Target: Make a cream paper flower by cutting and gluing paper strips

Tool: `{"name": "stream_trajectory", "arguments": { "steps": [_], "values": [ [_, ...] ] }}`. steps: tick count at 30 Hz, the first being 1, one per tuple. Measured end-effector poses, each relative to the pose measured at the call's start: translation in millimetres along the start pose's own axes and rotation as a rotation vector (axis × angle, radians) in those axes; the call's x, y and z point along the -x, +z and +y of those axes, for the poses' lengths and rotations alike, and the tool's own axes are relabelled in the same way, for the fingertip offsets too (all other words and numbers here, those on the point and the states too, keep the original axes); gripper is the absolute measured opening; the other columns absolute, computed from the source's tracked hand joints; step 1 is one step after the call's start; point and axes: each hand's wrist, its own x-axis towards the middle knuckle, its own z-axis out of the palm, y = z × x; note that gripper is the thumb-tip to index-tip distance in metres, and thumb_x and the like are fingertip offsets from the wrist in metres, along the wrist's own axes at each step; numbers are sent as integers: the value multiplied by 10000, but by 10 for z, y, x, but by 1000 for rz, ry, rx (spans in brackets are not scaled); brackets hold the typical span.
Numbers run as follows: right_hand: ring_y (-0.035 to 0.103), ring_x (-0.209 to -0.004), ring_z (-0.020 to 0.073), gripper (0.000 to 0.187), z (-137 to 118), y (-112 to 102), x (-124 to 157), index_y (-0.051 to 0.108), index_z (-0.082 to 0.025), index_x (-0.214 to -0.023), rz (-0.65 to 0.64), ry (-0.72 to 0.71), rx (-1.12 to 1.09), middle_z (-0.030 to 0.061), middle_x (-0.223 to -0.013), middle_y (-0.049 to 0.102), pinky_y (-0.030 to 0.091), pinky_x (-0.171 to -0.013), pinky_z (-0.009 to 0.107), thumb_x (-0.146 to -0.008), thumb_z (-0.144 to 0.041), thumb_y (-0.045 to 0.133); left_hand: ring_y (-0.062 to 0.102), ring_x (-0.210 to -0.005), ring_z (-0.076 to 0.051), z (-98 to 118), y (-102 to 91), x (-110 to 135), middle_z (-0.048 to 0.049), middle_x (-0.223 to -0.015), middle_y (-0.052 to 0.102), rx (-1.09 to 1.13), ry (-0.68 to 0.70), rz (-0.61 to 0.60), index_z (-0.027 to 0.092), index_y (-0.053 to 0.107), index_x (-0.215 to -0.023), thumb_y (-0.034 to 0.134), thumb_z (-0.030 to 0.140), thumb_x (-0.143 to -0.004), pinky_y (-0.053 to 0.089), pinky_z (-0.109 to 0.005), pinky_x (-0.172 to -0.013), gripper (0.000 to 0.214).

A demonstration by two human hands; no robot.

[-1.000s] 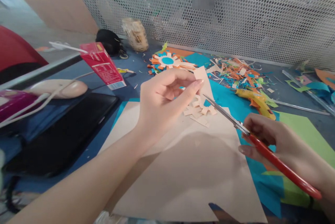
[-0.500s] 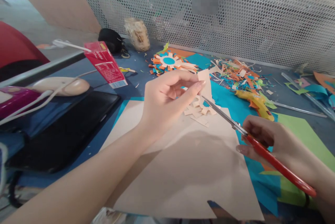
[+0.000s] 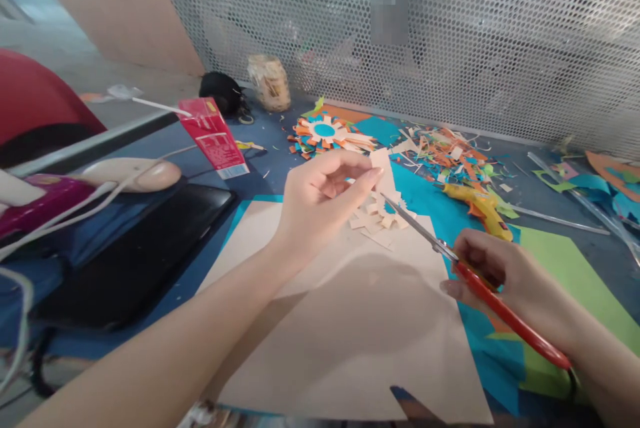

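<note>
Between thumb and fingers my left hand (image 3: pixel 327 191) pinches a small cream paper strip (image 3: pixel 384 168), its free end pointing up. My right hand (image 3: pixel 505 281) is closed on red-handled scissors (image 3: pixel 500 308), whose blades point up-left to just below the strip. Beneath both hands lies a large cream sheet (image 3: pixel 350 348) on blue paper (image 3: pixel 423 191). Cut cream paper pieces (image 3: pixel 373 218) lie on the sheet behind the scissor tips. Farther back is a layered paper flower (image 3: pixel 325 131) with a blue centre and orange and cream petals.
A yellow glue gun (image 3: pixel 483 208) and a heap of paper shreds (image 3: pixel 450 151) lie right of centre. Green paper (image 3: pixel 575 281) is at the right. On the left are a black phone (image 3: pixel 140 255), a red drink carton (image 3: pixel 215 138) and white cables. A perforated metal panel (image 3: pixel 310 21) stands behind.
The whole view has shifted slightly, so the desk items sit lower in the picture. Both hands keep their grips on the strip and the scissors, with little other visible movement.
</note>
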Motion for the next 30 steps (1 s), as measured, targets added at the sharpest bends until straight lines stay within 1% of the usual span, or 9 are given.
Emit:
{"name": "stream_trajectory", "arguments": {
  "steps": [5,12,17,20,22,24,26,28,30],
  "values": [
    [357,-516,94,313,-36,-9,-25,394,-211,-711,-9,-54,-70,-56,-596,371,289,-443,212,-703,-424,623,621,-586,-135,-2,-5,-31,5,-634,635,89,-59,22,196,593,-694,655,237,-694,431,-210,-415,74],
    [338,-522,96,325,-14,-5,-37,370,-216,-715,14,-65,-142,-57,-609,356,283,-457,217,-740,-474,565,647,-608,-161,46,3,-30,-22,-625,667,97,-151,40,175,589,-743,646,251,-709,397,-204,-388,101],
    [375,-527,101,300,-17,-7,-66,372,-218,-743,41,-68,-151,-45,-637,424,309,-466,222,-760,-470,533,635,-594,-153,51,7,-38,-8,-607,644,126,-171,76,182,570,-719,647,243,-700,391,-199,-386,100],
    [393,-519,106,291,-16,-12,-104,363,-220,-723,105,-46,-10,-40,-627,458,316,-473,223,-760,-452,535,587,-529,-116,24,0,-44,-4,-618,640,118,-171,41,181,573,-722,635,246,-711,411,-204,-410,90],
    [405,-507,117,295,-3,-12,-124,365,-221,-709,172,-27,185,-36,-602,472,297,-468,224,-746,-454,543,580,-550,-115,-4,-7,-50,-8,-632,638,115,-165,26,180,575,-722,629,256,-717,412,-201,-418,93],
    [447,-511,136,268,14,-6,-132,407,-222,-744,197,-43,372,-18,-610,512,277,-466,227,-750,-464,522,581,-589,-121,-35,-16,-60,-9,-642,631,117,-158,28,183,572,-725,627,268,-717,403,-194,-420,101],
    [521,-579,167,255,29,8,-124,459,-219,-828,147,-107,460,18,-703,582,298,-487,234,-753,-457,511,558,-572,-110,-65,-23,-71,-7,-651,623,91,-164,31,178,571,-730,625,276,-714,396,-191,-427,113],
    [573,-711,203,267,40,24,-109,489,-211,-901,65,-187,455,53,-830,616,356,-554,253,-738,-417,535,521,-531,-93,-98,-26,-79,0,-651,613,46,-185,38,169,569,-735,628,285,-703,395,-193,-439,134],
    [571,-846,229,275,57,31,-96,507,-201,-929,8,-252,416,76,-940,610,401,-656,285,-716,-364,564,517,-536,-96,-134,-22,-79,4,-651,603,8,-210,35,167,565,-745,633,298,-688,392,-195,-449,158]
  ]
}}
